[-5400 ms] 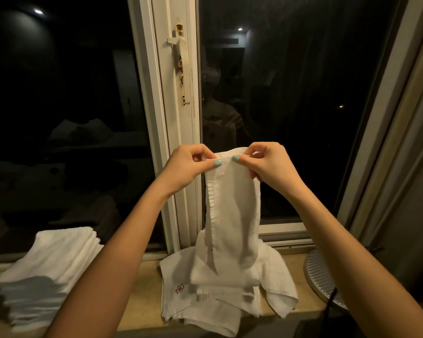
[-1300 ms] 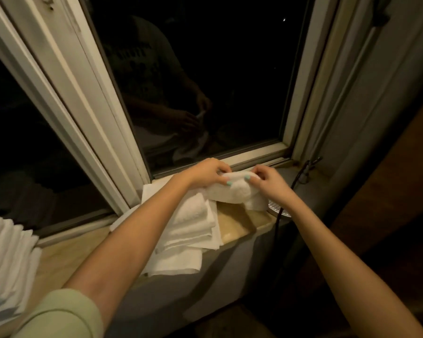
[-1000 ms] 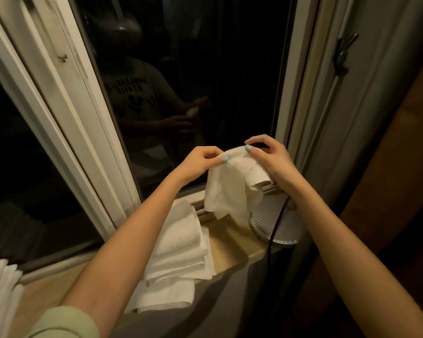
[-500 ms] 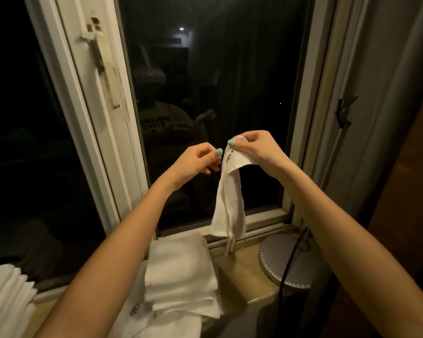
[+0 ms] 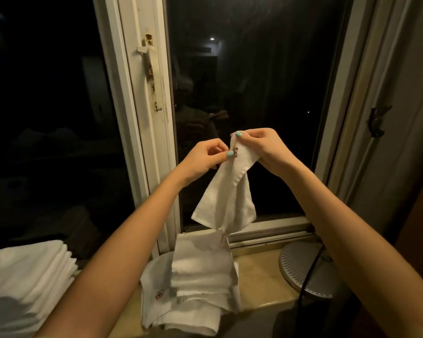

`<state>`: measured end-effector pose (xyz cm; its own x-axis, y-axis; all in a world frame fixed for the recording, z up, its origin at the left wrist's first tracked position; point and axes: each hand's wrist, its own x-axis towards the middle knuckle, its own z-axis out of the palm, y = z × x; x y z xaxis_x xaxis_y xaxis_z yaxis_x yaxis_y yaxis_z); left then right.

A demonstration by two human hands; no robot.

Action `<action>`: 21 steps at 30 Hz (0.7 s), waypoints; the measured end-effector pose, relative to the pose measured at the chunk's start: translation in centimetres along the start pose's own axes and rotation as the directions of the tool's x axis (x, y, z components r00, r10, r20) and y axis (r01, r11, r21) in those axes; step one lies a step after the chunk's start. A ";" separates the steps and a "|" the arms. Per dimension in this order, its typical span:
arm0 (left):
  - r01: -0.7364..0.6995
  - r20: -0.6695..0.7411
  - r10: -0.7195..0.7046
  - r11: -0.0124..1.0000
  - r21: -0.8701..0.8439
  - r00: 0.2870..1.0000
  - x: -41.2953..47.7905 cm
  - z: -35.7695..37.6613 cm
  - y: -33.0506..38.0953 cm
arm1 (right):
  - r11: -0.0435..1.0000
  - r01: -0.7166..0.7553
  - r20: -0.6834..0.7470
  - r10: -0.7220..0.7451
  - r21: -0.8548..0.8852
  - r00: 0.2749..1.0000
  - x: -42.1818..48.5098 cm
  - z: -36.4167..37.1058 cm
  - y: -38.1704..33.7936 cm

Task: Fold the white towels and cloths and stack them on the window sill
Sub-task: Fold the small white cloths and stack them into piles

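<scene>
1. The window sill (image 5: 257, 274) is where the folded work belongs. A tall stack of folded towels (image 5: 27, 276) lies at its left end, and a lower pile of cloths (image 5: 200, 272) sits in the middle.
2. A small white cloth (image 5: 226, 201) is held in the air above that middle pile, hanging bunched from its top edge.
3. A top corner is pinched by the right hand (image 5: 261, 147). The edge just beside it, next to a red monogram (image 5: 235, 150), is pinched by the left hand (image 5: 203, 154).
4. The cloth seems to be in the course of being opened out. The left hand would best be slid along the hem to the opposite corner, so that the cloth hangs flat before being halved with corners matched.
5. The left stack is cut off by the frame edge and crossed by the left forearm, so its full extent cannot be told.
6. Whether the lower layers of the middle pile are folded or merely heaped cannot be made out.
7. A round ribbed grey base (image 5: 300, 267) at the right is partly covered by the right forearm and crossed by a black cable (image 5: 305, 286). What it supports is not shown.
8. Whether the cloth's lowest tip touches the pile cannot be told.
</scene>
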<state>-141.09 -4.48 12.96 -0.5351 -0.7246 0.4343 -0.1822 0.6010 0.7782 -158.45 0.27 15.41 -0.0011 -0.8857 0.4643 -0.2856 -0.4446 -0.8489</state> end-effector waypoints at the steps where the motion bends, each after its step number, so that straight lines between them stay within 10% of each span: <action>1: 0.001 0.017 -0.002 1.000 0.009 1.000 -0.4 -0.1 0.0 | 1.000 0.003 -0.007 -0.003 0.007 1.000 -0.1 0.3 -0.1; 11: 0.099 -0.118 -0.110 0.991 -0.094 0.987 -3.1 -2.6 -0.4 | 0.947 0.056 -0.155 -0.110 -0.316 0.982 -1.0 0.8 0.2; 21: 0.065 -0.435 -0.258 0.909 -0.411 0.863 -1.5 -2.8 2.2 | 0.754 0.252 0.183 -0.176 -0.607 0.967 -2.7 1.2 -0.5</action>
<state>-138.39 -3.01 15.33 -0.0563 -0.9268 0.3714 0.1384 0.3612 0.9222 -157.16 2.74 14.32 0.2249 -0.8031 0.5518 -0.7969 -0.4774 -0.3701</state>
